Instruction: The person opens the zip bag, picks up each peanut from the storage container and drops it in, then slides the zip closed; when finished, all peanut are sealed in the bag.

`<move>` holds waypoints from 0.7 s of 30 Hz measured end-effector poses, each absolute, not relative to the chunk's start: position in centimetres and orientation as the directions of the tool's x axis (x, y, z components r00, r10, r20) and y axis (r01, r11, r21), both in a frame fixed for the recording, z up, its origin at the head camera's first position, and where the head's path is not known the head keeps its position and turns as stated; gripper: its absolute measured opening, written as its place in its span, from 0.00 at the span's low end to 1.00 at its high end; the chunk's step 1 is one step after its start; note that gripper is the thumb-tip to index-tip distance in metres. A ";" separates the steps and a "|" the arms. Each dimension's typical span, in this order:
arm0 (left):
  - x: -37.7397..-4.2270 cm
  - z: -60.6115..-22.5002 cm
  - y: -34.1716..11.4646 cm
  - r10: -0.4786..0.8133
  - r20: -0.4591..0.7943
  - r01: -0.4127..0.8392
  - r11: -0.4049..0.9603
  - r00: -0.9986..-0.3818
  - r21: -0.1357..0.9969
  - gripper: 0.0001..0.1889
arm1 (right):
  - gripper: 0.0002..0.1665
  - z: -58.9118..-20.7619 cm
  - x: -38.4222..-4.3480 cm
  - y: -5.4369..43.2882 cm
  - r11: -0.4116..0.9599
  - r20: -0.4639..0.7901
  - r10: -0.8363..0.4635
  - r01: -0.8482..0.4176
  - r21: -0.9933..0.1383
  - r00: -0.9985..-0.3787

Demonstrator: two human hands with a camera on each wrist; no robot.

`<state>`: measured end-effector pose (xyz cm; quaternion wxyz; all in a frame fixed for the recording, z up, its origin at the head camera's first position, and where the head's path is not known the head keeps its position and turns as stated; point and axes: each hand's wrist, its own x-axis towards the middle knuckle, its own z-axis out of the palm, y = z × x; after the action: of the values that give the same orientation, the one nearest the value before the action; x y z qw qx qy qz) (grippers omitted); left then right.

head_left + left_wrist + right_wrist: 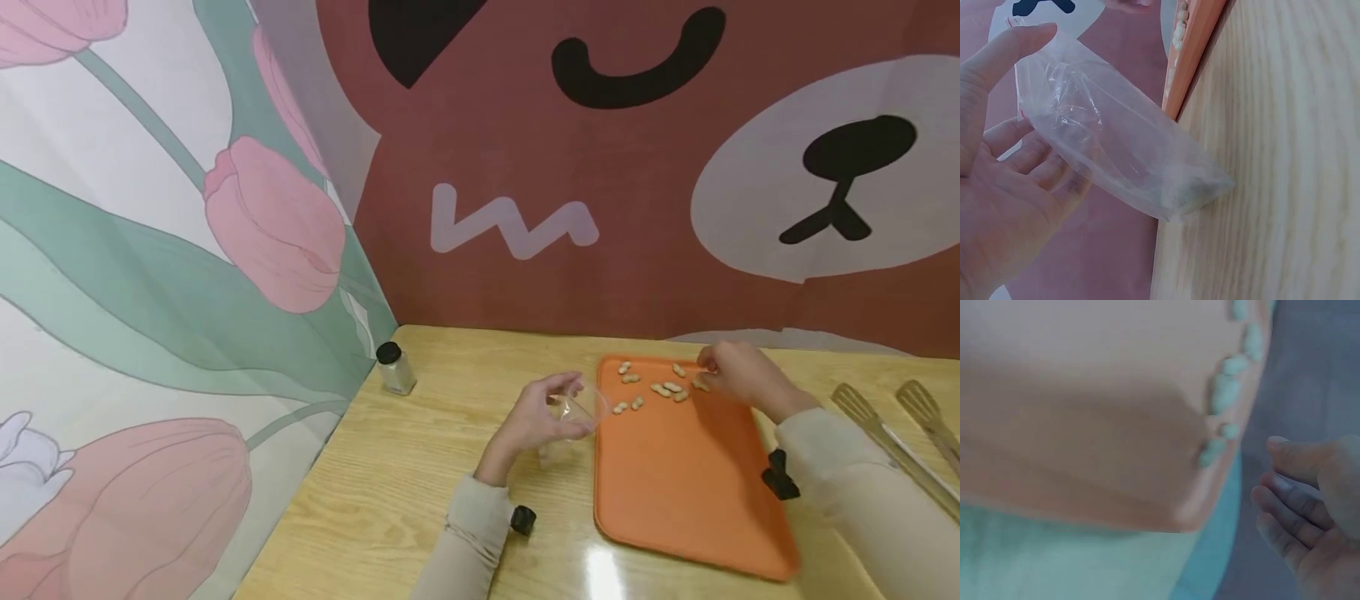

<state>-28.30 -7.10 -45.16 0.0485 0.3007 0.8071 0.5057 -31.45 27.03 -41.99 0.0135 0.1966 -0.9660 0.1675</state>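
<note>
My left hand point(534, 414) holds a clear plastic bag point(1097, 119) by its mouth, thumb on one side and fingers on the other. The bag hangs tilted beside the orange tray point(675, 483). Its lower corner looks cloudy and greyish; whether anything lies inside I cannot tell. Several peanuts point(665, 389) in shells are scattered over the far part of the tray. Above the tray's far right corner is my right hand point(742, 375), near a peanut point(701, 383). In the right wrist view its fingers point(1288, 509) are loosely bent, with nothing visible between them and the thumb.
A small jar point(397, 373) with a black lid stands at the table's far left corner. Two slotted utensil heads point(858, 404) with long handles lie right of the tray, partly behind the right sleeve. Printed walls border the wooden table point(420, 467) behind and at left.
</note>
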 end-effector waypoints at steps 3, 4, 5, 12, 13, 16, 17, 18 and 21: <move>-28.2 -45.4 -7.1 0.539 0.205 0.422 0.316 -0.817 0.850 0.40 | 0.14 -43.9 -31.5 27.6 0.872 0.069 -0.355 -0.357 -0.335 -0.932; -28.1 -45.5 -7.2 0.536 0.196 0.416 0.327 -0.821 0.849 0.40 | 0.13 -44.4 -31.6 27.6 0.872 0.069 -0.346 -0.348 -0.344 -0.936; -28.1 -45.6 -7.2 0.532 0.189 0.410 0.334 -0.825 0.849 0.40 | 0.12 -44.9 -31.7 27.6 0.871 0.065 -0.339 -0.339 -0.354 -0.938; -28.1 -45.6 -7.4 0.536 0.189 0.418 0.345 -0.823 0.841 0.40 | 0.05 -46.8 -32.0 27.9 0.879 0.008 -0.277 -0.256 -0.402 -0.961; -28.1 -45.6 -7.4 0.538 0.192 0.422 0.343 -0.821 0.839 0.39 | 0.06 -47.0 -32.0 27.9 0.880 0.005 -0.268 -0.247 -0.406 -0.963; -28.2 -45.6 -7.2 0.543 0.205 0.435 0.339 -0.815 0.834 0.39 | 0.05 -47.0 -32.0 28.1 0.879 0.016 -0.251 -0.235 -0.414 -0.968; -28.2 -45.6 -7.1 0.544 0.207 0.438 0.338 -0.813 0.833 0.39 | 0.06 -47.0 -32.0 28.2 0.879 0.021 -0.250 -0.236 -0.414 -0.968; -28.3 -45.6 -7.0 0.545 0.210 0.440 0.335 -0.812 0.833 0.39 | 0.05 -47.0 -32.0 28.3 0.878 0.023 -0.249 -0.236 -0.416 -0.968; -28.3 -45.6 -6.8 0.542 0.211 0.435 0.327 -0.813 0.839 0.39 | 0.05 -46.9 -32.1 28.5 0.877 0.032 -0.255 -0.245 -0.413 -0.966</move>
<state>-28.34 -6.83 -45.59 0.0538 0.3008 0.8127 0.4962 -32.14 28.46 -46.90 -0.0117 0.1293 -0.9687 0.2118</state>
